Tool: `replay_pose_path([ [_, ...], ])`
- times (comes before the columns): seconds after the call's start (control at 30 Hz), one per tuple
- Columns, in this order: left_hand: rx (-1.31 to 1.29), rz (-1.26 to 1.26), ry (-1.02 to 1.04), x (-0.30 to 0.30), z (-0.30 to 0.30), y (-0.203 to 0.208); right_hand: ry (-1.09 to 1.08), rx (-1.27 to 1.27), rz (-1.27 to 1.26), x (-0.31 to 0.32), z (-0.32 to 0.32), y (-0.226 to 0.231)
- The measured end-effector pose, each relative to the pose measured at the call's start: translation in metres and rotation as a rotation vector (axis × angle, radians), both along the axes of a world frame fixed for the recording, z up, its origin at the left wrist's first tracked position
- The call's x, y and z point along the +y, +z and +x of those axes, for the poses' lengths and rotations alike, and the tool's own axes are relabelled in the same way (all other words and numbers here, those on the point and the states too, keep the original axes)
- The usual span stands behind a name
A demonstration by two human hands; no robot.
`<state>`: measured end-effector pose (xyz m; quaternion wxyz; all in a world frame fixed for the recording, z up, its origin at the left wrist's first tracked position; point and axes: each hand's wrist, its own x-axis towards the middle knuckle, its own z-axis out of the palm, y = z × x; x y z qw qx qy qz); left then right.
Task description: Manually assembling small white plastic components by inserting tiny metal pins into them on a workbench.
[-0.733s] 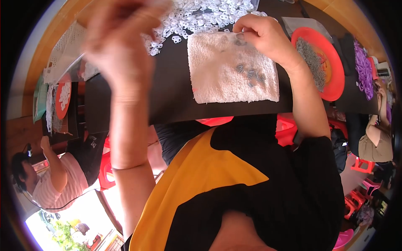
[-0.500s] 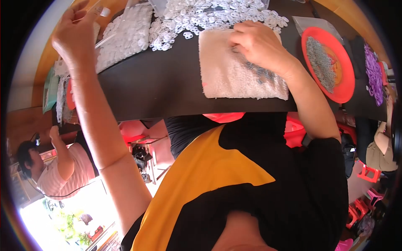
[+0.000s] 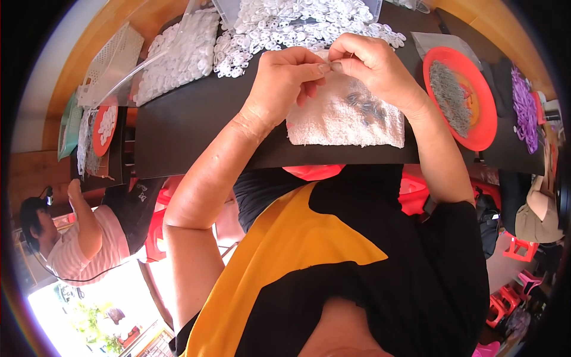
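Observation:
My left hand (image 3: 286, 80) and my right hand (image 3: 373, 64) meet fingertip to fingertip over the far part of a pale towel (image 3: 309, 134). Both are closed in a pinch. Whatever lies between the fingertips is too small and too covered to make out. Several small grey metal pieces (image 3: 366, 108) lie on the towel, just below my right hand. Beyond both hands spreads a heap of small white plastic pieces (image 3: 297, 27), each with holes through it.
To the right, a red-orange bowl (image 3: 489, 107) holds many thin grey metal pieces (image 3: 447, 98). Purple strips (image 3: 523, 113) lie farther right. A bag of white pieces (image 3: 178, 56) and a white basket (image 3: 116, 56) are at the left. Another person (image 3: 89, 232) sits at the left.
My left hand has come from the far left to the middle, beside my right hand. My right hand has lifted off the towel and its fingers now meet the left's.

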<state>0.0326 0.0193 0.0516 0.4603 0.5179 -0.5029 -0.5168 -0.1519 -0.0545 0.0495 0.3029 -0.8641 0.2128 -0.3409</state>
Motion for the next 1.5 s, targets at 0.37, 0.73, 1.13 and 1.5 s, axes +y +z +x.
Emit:
replay_pose_path([
  [0.37,0.265,0.153,-0.054,-0.012,0.001,0.01,0.001,0.042,-0.056,-0.001,-0.007,0.007],
  [0.73,0.014,-0.125,0.081,-0.009,-0.015,-0.012,-0.022,0.004,0.307,-0.009,-0.007,0.001],
  [1.13,0.186,-0.011,0.077,-0.004,-0.014,-0.01,0.034,0.014,0.295,-0.003,-0.006,0.006],
  [1.5,0.165,-0.172,0.114,-0.003,-0.012,-0.01,0.029,-0.125,0.478,-0.005,-0.005,0.004],
])
